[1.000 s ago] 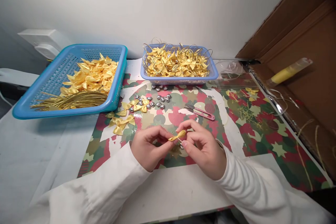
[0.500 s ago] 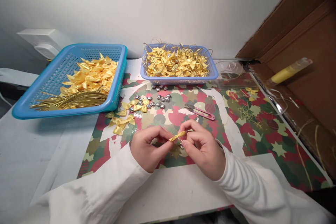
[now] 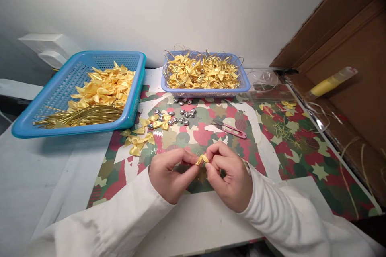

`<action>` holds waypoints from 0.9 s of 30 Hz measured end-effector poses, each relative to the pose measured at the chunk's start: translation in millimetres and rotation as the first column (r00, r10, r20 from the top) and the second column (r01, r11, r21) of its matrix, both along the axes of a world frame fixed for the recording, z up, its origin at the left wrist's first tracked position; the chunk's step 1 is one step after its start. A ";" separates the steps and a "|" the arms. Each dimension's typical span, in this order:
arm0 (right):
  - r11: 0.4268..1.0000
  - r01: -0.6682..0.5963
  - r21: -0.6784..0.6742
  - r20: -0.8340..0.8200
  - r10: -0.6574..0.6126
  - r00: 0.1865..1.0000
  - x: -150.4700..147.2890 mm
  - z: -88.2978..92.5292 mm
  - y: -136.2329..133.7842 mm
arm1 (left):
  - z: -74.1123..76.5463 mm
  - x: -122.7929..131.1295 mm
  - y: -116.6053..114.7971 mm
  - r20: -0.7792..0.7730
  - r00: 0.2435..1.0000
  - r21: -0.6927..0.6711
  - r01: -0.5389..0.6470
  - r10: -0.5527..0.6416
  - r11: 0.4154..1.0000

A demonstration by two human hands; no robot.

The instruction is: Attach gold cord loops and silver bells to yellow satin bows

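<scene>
At 6 o'clock, head view, yellow bow (image 3: 205,158): bent to a peak; flatter a second ago.
Left hand (image 3: 173,174), 7 o'clock: pinching bow's left end; nearly unmoved.
Right hand (image 3: 229,177), 5 o'clock: pinching bow's right end; shifted slightly lower and leftward.
Pink-handled snips (image 3: 233,130), bow's 1 o'clock: unmoved.

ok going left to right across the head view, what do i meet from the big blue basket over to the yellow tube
Big blue basket → left hand → small yellow ribbon bow → right hand → scattered gold clippings → yellow tube
</scene>
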State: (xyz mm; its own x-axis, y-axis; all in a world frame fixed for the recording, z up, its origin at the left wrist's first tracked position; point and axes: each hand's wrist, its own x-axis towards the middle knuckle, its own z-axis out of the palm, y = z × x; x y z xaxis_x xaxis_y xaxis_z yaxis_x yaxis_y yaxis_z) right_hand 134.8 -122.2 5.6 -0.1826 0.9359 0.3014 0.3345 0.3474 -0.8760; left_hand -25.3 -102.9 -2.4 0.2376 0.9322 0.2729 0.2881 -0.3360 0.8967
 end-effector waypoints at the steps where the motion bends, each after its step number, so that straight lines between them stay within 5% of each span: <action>1: 1.000 -0.007 -0.004 -0.005 0.007 1.000 0.2 0.0 0.5 | 0.3 0.0 0.0 -0.001 1.000 0.012 0.009 -0.009 1.000; 9: 0.996 -0.084 -0.023 -0.022 0.084 0.996 8.5 -0.7 6.4 | 1.9 -3.3 4.2 -0.065 0.996 0.201 0.079 -0.067 0.976; 17: 0.989 -0.127 0.080 0.039 0.125 0.991 12.0 0.7 10.1 | -0.7 -8.3 2.9 -0.083 0.992 0.101 0.104 -0.096 0.989; 27: 0.997 -0.067 0.042 0.097 0.063 0.993 8.0 2.7 5.1 | -0.7 -3.3 0.4 -0.080 0.997 0.069 0.006 -0.001 0.998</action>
